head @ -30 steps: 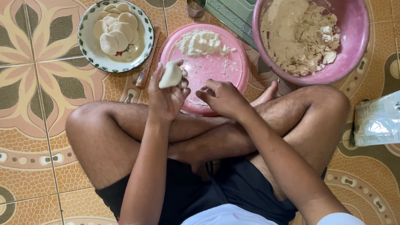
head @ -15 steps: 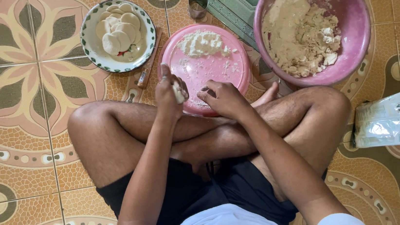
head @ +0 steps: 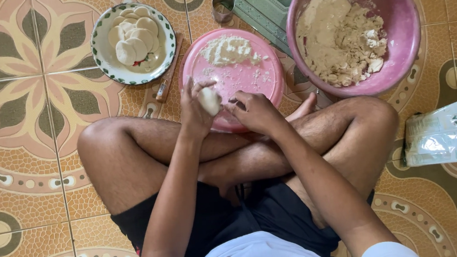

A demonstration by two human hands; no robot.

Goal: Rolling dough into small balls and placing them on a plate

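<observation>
At about ten o'clock from the hands sits a patterned plate [head: 104, 51] stacked with flat white discs [head: 133, 34]. A thin stick-like tool [head: 168, 70] lies between it and the pink lid [head: 252, 81], which stands upside down right in front of the crossed legs, with a heap of white flour [head: 227, 49] at its far edge. A small glass [head: 222, 5] stands at twelve o'clock from the lid.

The left hand [head: 196, 112] is curled around a dough piece [head: 209, 101] — fingers pressed against it, holding it over the lid's near rim. The right hand [head: 257, 111] rests just beside, fingers loosely bent on the lid, pinching nothing that I can see.

The step looks like shaping one piece into a disc. A next move would call for the right hand to meet the dough and flatten it evenly.

At two o'clock a large pink bowl [head: 405, 44] holds the crumbly dough mass [head: 337, 37] — at four o'clock lies a plastic bag [head: 444, 135].
</observation>
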